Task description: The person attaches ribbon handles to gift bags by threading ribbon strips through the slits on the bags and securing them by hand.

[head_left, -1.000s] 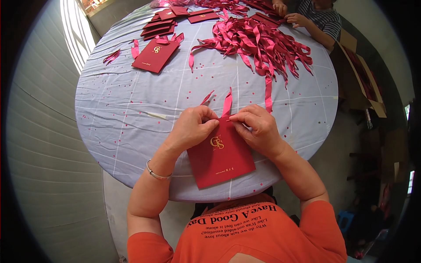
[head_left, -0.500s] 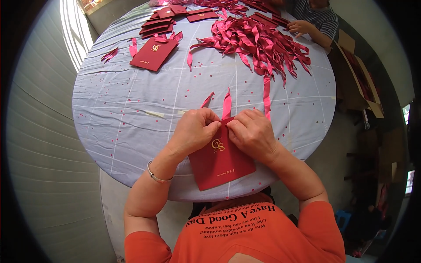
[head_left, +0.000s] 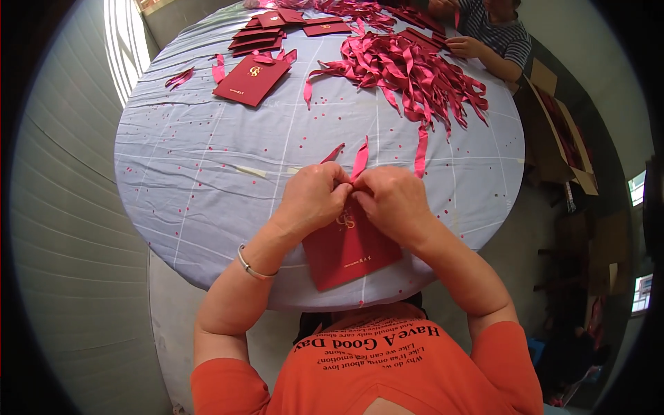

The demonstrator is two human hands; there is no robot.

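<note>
A dark red paper gift bag with a gold emblem lies flat at the near edge of the table, its top edge away from me. At that top edge my left hand and my right hand meet, both closed in a pinch. Between the fingertips is a pink-red ribbon, whose loose ends stick out past the bag onto the cloth. How the ribbon passes through the bag's edge is hidden by my fingers.
A tangled heap of ribbons lies at the far right. Another red bag with ribbon sits far left, before a bag stack. Across the round cloth-covered table, a person in a striped shirt works. An open cardboard box stands right.
My right hand has turned inward over the bag's top edge, and its fingers are closer to my left fingertips. The far person's hands have shifted, one now raised with a ribbon.
</note>
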